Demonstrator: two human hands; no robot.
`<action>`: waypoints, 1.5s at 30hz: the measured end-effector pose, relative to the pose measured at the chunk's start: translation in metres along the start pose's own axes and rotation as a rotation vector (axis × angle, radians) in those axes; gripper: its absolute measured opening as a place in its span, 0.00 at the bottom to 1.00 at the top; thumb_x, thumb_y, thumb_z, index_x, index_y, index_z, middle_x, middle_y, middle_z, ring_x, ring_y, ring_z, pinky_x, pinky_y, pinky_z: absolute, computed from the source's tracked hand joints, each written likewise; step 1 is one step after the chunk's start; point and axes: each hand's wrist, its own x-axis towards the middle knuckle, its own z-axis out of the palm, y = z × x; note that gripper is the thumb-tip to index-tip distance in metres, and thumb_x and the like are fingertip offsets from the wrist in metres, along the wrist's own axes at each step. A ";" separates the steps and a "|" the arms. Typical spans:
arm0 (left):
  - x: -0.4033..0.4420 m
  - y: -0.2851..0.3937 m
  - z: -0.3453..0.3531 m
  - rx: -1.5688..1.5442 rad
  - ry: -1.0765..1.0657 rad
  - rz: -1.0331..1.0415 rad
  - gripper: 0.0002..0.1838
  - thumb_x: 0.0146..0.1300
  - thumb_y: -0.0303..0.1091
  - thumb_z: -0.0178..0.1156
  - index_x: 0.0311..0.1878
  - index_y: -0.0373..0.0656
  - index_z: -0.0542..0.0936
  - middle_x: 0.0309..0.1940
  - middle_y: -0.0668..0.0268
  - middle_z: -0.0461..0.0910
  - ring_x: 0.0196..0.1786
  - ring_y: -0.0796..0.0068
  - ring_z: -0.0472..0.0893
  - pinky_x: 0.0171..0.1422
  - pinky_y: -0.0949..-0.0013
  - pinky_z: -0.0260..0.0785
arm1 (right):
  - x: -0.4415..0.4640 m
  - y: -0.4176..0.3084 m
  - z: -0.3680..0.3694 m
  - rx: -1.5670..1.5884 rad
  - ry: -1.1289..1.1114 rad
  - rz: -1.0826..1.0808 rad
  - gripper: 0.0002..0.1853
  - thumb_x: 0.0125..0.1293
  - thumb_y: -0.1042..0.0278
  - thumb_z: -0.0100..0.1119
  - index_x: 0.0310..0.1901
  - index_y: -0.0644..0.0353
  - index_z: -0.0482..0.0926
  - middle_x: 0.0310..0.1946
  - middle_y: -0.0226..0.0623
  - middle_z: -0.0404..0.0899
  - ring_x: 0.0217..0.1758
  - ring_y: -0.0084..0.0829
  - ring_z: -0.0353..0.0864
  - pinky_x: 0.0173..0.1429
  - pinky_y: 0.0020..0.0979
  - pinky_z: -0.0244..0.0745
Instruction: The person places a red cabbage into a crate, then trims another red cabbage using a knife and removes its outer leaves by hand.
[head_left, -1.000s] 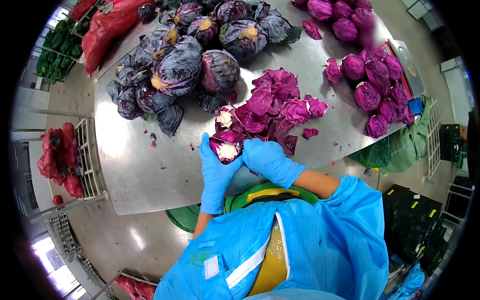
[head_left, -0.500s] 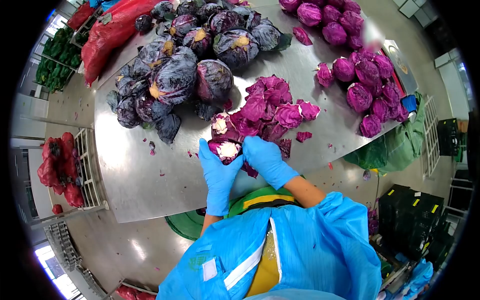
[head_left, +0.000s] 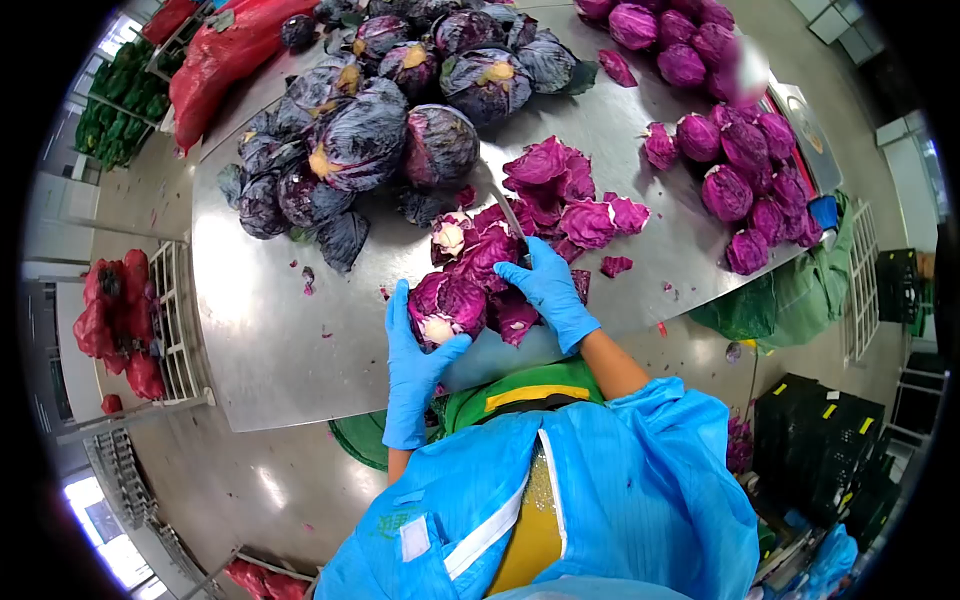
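A red cabbage (head_left: 447,306) with a pale cut stem end facing me rests in my gloved left hand (head_left: 408,345), fingers along its left side and thumb at its near side. My right hand (head_left: 550,295), also in a blue glove, is closed round a knife, its handle hidden in the palm. The knife's blade (head_left: 510,214) points up and away, over the leaves. Beyond and beside the cabbage spreads a pile of peeled purple cabbage leaves (head_left: 545,185); among them lies a piece with a white stem (head_left: 452,236).
Untrimmed dark cabbages (head_left: 355,145) are heaped at the table's far left. Peeled purple cabbages (head_left: 745,165) lie at the right. The metal table (head_left: 270,350) ends just before my body. A red mesh sack (head_left: 215,75) sits far left, and black crates (head_left: 820,440) stand right.
My right hand has moved right, off the cabbage, and the blade now points away from me. The cabbage has turned in my left hand and shows more of its purple side.
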 end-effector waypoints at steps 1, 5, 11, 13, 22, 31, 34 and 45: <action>0.000 0.007 0.003 0.035 0.054 -0.053 0.62 0.40 0.49 0.79 0.74 0.37 0.53 0.70 0.45 0.56 0.71 0.50 0.61 0.74 0.54 0.55 | 0.000 0.001 0.005 0.029 0.039 -0.062 0.35 0.56 0.50 0.70 0.60 0.63 0.71 0.48 0.48 0.78 0.44 0.42 0.80 0.49 0.38 0.76; 0.010 0.010 0.025 -0.070 0.206 -0.185 0.57 0.44 0.41 0.78 0.74 0.37 0.54 0.69 0.48 0.59 0.71 0.54 0.61 0.75 0.58 0.55 | -0.002 0.009 0.015 0.048 0.124 -0.183 0.27 0.57 0.58 0.69 0.54 0.62 0.72 0.39 0.47 0.78 0.37 0.43 0.78 0.44 0.40 0.75; -0.020 -0.016 -0.026 -0.941 0.030 -0.534 0.43 0.47 0.27 0.69 0.70 0.37 0.63 0.63 0.52 0.71 0.63 0.59 0.74 0.68 0.54 0.69 | 0.020 0.038 0.000 0.304 -0.016 0.200 0.19 0.57 0.64 0.65 0.45 0.66 0.72 0.32 0.47 0.76 0.33 0.40 0.76 0.40 0.39 0.73; -0.025 -0.016 -0.026 -1.012 0.062 -0.496 0.42 0.46 0.28 0.68 0.69 0.37 0.65 0.61 0.53 0.72 0.63 0.58 0.74 0.68 0.54 0.68 | 0.025 0.037 -0.009 0.159 0.039 0.042 0.19 0.56 0.65 0.66 0.47 0.64 0.74 0.31 0.46 0.75 0.33 0.39 0.77 0.39 0.37 0.74; -0.004 -0.016 -0.013 -1.021 -0.041 -0.329 0.53 0.36 0.34 0.72 0.71 0.37 0.62 0.65 0.55 0.70 0.66 0.57 0.72 0.72 0.56 0.64 | 0.015 -0.031 -0.055 -0.134 0.125 -0.584 0.33 0.55 0.58 0.71 0.62 0.58 0.73 0.48 0.43 0.78 0.46 0.38 0.80 0.49 0.33 0.78; 0.018 -0.009 0.002 -1.170 -0.202 -0.292 0.57 0.35 0.34 0.73 0.73 0.37 0.58 0.68 0.53 0.65 0.70 0.55 0.68 0.75 0.53 0.59 | -0.009 -0.023 -0.017 0.202 -0.416 -0.249 0.33 0.57 0.52 0.70 0.63 0.56 0.74 0.42 0.41 0.80 0.36 0.28 0.79 0.44 0.30 0.77; 0.019 -0.004 0.001 -1.097 -0.231 -0.275 0.57 0.35 0.35 0.75 0.73 0.37 0.59 0.69 0.54 0.65 0.70 0.57 0.67 0.75 0.54 0.59 | -0.010 -0.011 -0.010 0.067 -0.133 -0.680 0.19 0.60 0.62 0.66 0.52 0.56 0.79 0.30 0.39 0.77 0.28 0.32 0.77 0.33 0.30 0.75; 0.007 0.015 -0.003 -0.359 -0.090 0.042 0.56 0.35 0.37 0.77 0.72 0.35 0.61 0.71 0.56 0.62 0.72 0.61 0.64 0.77 0.59 0.53 | 0.040 -0.037 -0.081 0.060 0.130 -0.341 0.29 0.60 0.59 0.68 0.61 0.63 0.74 0.41 0.42 0.81 0.38 0.30 0.79 0.46 0.31 0.77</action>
